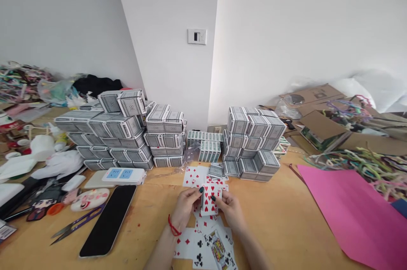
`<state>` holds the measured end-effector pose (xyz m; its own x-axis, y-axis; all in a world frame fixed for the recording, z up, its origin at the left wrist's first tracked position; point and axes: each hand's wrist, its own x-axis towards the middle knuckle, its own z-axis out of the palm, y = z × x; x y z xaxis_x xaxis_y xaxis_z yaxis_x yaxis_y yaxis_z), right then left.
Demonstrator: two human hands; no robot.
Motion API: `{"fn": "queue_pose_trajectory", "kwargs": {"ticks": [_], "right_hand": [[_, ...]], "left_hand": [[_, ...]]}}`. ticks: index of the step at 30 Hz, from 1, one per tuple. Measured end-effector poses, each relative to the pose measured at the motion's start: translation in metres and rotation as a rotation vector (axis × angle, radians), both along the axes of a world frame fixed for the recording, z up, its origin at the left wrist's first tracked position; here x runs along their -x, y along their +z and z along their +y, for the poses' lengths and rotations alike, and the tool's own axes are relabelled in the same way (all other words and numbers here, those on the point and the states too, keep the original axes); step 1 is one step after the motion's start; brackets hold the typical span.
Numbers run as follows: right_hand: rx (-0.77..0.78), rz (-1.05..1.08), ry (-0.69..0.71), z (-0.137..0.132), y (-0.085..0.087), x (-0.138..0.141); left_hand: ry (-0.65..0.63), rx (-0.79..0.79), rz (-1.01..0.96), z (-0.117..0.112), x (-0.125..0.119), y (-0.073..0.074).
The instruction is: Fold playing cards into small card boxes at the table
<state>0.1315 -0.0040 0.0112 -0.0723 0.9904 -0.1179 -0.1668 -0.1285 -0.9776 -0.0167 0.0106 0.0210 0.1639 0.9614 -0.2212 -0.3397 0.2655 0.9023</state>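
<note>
Both my hands hold a red heart playing card (210, 200) face up above the table. Its left edge is pinched by my left hand (187, 208), which has a red cord on the wrist. The thumb of my right hand (229, 208) presses on the card's right part. Whether more cards lie behind it, I cannot tell. Under and nearer than my hands are loose face-up cards, among them a king of clubs (218, 249) and a four of clubs (199, 251). Farther off lie more red cards (192, 176) and a small face-down pile (216, 171).
Grey-backed card decks are stacked at left (121, 134) and right (251, 134), with green-backed decks (210, 151) between. A phone (108, 221), thread snips (79, 222) and a white power strip (124, 176) lie left. Pink paper (352, 215) and cardboard boxes (324, 130) are right.
</note>
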Motion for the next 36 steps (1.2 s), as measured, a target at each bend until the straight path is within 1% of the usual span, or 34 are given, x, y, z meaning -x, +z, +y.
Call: {"fn": "queue_pose_trajectory", "kwargs": {"ticks": [3, 10, 13, 16, 18, 23, 26, 32, 34, 36], "right_hand": [[0.0, 0.012, 0.007, 0.0, -0.001, 0.0], [-0.005, -0.018, 0.007, 0.001, -0.005, 0.002], [-0.019, -0.035, 0.014, 0.002, -0.01, 0.003], [-0.053, -0.105, -0.024, 0.002, -0.017, 0.003], [-0.078, -0.137, -0.033, 0.002, -0.02, 0.003], [-0.087, -0.146, -0.026, 0.001, -0.014, 0.003], [-0.069, -0.135, -0.008, 0.001, -0.01, 0.004], [-0.012, -0.055, -0.078, 0.002, -0.008, 0.004], [0.008, -0.013, -0.082, 0.002, -0.006, 0.003], [0.023, 0.033, -0.074, 0.003, -0.003, 0.002]], "left_hand": [[0.029, -0.047, 0.081, 0.001, 0.0, 0.001], [0.159, -0.179, 0.34, 0.0, -0.003, -0.004], [0.221, -0.239, 0.432, -0.003, -0.009, -0.008], [0.303, -0.316, 0.539, -0.006, -0.016, -0.011], [0.322, -0.349, 0.591, -0.008, -0.02, -0.013], [0.278, -0.342, 0.638, -0.01, -0.02, -0.012], [0.273, -0.325, 0.653, -0.01, -0.019, -0.011], [0.274, -0.301, 0.575, -0.009, -0.016, -0.009], [0.235, -0.269, 0.537, -0.009, -0.015, -0.01], [0.159, -0.236, 0.505, -0.01, -0.013, -0.011]]}}
